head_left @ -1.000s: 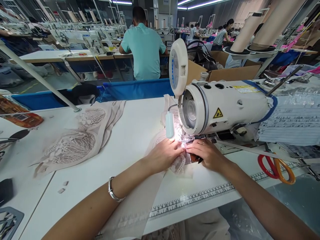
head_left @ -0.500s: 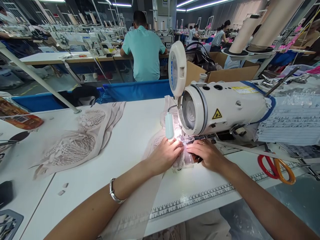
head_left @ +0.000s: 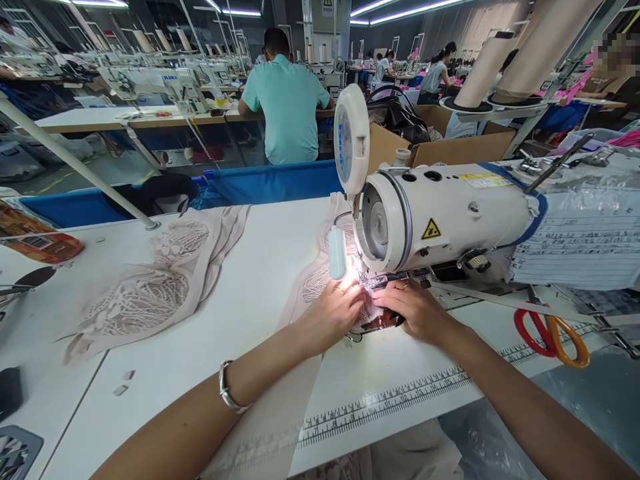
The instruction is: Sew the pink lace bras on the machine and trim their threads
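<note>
We press our left hand (head_left: 334, 311) and right hand (head_left: 413, 308) flat, fingers together, on lace fabric (head_left: 316, 283) under the sewing machine (head_left: 440, 213)

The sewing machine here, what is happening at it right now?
A person sits at a white sewing machine and presses both hands flat on a piece of pale lace fabric under its lit needle area. The left hand and the right hand lie close together on either side of the seam. More lace pieces lie to the left on the white table, and red and orange scissors rest at the right.
</note>
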### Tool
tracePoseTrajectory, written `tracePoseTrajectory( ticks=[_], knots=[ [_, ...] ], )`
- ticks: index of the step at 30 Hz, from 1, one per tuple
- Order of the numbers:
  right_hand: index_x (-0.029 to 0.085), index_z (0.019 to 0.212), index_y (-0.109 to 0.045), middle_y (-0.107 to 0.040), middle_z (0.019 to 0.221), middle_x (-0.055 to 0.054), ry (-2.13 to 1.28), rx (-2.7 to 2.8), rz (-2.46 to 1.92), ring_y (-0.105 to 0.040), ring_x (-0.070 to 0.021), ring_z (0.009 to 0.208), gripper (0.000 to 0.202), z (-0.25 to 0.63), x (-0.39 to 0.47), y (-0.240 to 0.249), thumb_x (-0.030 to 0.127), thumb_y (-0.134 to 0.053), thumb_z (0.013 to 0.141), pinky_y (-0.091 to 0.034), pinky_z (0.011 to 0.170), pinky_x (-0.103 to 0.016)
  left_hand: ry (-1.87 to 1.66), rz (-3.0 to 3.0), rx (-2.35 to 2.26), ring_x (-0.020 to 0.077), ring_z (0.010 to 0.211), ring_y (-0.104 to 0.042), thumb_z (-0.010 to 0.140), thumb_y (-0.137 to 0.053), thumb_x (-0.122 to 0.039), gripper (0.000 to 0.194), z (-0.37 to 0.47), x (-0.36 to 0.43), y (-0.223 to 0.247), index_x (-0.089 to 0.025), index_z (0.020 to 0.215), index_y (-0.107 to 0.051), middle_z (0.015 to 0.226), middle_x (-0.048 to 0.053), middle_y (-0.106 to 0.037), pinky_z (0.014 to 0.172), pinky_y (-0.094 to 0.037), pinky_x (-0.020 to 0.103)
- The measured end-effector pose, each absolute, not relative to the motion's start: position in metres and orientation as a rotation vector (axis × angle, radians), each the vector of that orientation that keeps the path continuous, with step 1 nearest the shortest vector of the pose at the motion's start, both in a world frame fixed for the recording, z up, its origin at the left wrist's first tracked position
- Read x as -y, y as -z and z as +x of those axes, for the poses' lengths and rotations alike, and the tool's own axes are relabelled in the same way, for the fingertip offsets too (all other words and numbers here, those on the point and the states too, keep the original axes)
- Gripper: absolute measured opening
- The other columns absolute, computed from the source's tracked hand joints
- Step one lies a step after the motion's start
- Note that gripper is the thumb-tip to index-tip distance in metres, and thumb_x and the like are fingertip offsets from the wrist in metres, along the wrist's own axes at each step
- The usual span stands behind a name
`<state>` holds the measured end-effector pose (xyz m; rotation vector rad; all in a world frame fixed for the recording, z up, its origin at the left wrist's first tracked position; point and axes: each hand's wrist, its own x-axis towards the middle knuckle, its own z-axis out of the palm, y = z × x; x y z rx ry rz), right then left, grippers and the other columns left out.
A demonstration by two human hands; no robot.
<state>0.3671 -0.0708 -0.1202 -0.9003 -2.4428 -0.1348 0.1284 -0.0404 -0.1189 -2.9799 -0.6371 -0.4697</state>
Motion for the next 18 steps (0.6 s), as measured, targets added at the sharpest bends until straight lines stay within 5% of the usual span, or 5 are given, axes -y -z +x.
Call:
tracePoseTrajectory(
  ticks=[7,14,18],
  knots=[
    [0.019,0.115,-0.068,-0.076,0.110,-0.007,0.103,2.432,-0.957,-0.065,-0.0234,0.100,0.052,0.367,0.070,0.121,-0.004,-0.040,0.078,-0.056,0.080,-0.037,0.461,-3.070,0.536,0.0243,0.095,-0.059,0.098,-0.043,-0.009,0.031,0.131,0.044,0.121,-0.010,0.126,-0.056,0.105,0.012,-0.065,0.081,-0.048,0.037],
    [0.021,0.086,-0.069,-0.076,0.092,-0.004,0.077,2.397,-0.881,-0.063,-0.0206,0.082,0.037,0.367,0.072,0.118,-0.006,-0.045,0.076,-0.051,0.072,-0.033,0.506,-3.035,0.605,0.0279,0.105,-0.056,0.094,-0.045,-0.008,0.039,0.127,0.041,0.128,-0.013,0.131,-0.057,0.114,0.015,-0.063,0.094,-0.045,0.046],
    [0.021,0.090,-0.069,-0.076,0.098,-0.004,0.037,2.408,-0.944,-0.064,-0.0207,0.087,0.041,0.368,0.072,0.118,-0.007,-0.044,0.072,-0.051,0.074,-0.033,0.555,-3.062,0.630,0.0266,0.107,-0.057,0.096,-0.042,-0.008,0.036,0.126,0.034,0.130,-0.015,0.126,-0.061,0.114,0.013,-0.064,0.098,-0.043,0.047]
  ],
)
